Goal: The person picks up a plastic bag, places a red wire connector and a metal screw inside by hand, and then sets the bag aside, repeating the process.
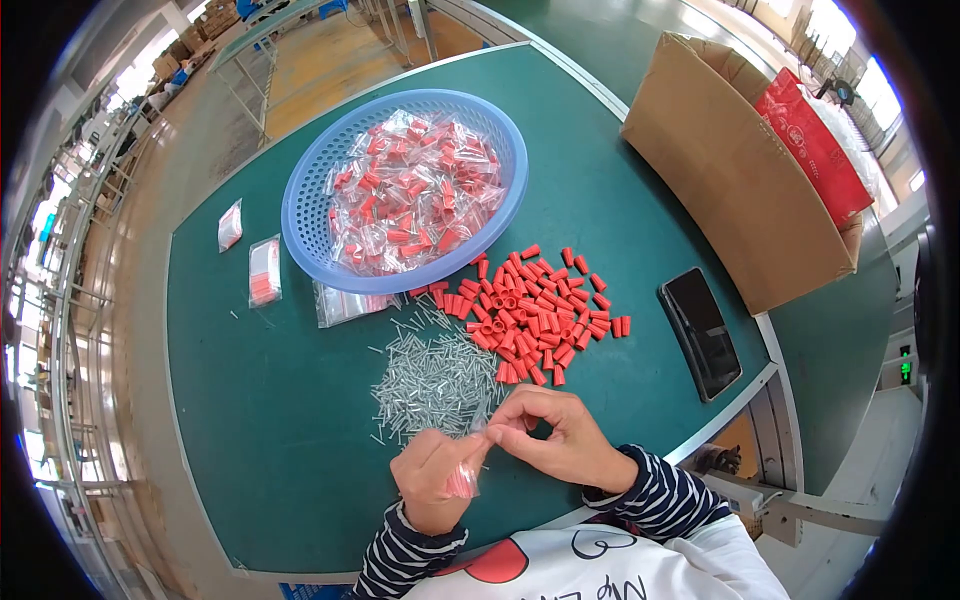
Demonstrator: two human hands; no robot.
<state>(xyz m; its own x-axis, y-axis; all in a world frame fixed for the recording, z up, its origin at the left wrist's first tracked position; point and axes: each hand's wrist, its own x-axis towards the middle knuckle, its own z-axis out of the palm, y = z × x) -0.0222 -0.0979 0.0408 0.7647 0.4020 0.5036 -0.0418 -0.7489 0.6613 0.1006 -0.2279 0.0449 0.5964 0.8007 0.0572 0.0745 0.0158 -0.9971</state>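
Close to the table's near edge, my left hand [430, 478] is closed around a small clear plastic bag [463, 481] with red showing at its lower end. My right hand [555, 435] pinches at the bag's upper edge, its fingertips meeting those of the left; what exactly lies between them is mostly hidden. Just beyond my hands is a heap of silver screws or nails [430, 385]. A pile of red plastic caps [535, 315], hollow and tapered, spreads behind and to the right of it.
A blue perforated basket [300, 235] full of bagged red caps stands at the back. Flat plastic packs [265, 272] lie to its left. A black phone [702, 335] rests at right, near a cardboard box [735, 170] with a red bag [815, 145] inside. Everything sits on a green table [280, 430].
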